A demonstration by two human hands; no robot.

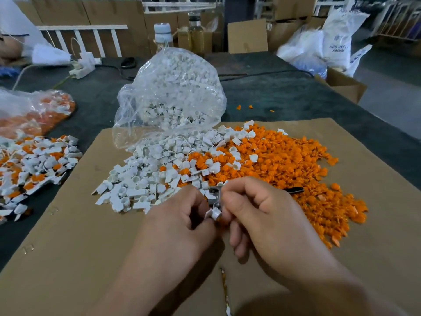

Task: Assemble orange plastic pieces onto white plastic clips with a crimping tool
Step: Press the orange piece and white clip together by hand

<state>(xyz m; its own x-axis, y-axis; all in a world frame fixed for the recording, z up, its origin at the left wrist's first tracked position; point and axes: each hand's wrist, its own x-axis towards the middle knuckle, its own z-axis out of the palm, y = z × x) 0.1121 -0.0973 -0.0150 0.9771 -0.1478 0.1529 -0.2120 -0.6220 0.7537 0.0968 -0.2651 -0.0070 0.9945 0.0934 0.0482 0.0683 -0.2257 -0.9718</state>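
Both hands meet low at the centre of the view, above a cardboard sheet (68, 247) laid on the dark surface (284, 94).

Left hand (182, 222): fingers curled, with thumb and fingertips pinching a white clip (215, 214) from its left side.

Right hand (264, 215): fingers curled round the crimping tool (213, 197). The grey metal head of the tool shows in the gap between the two hands, directly above the clip. A black handle tip (295, 190) projects past the knuckles to the right. Whether the tool head touches the clip cannot be determined.

Parts supply on the sheet:
- A pile of loose white clips (145, 179) lies just beyond the left hand.
- A pile of orange pieces (291, 165) lies beyond and to the right of the right hand. The two piles overlap in the middle.
- A clear plastic bag (173, 87) of further white clips lies at the far edge of the sheet, its mouth facing the white pile.

Left of the sheet, on the surface, lies a heap of mixed white-and-orange parts (34, 165). A second bag (34, 112) holding orange pieces lies behind it. A power strip (83, 67) sits at the far left.
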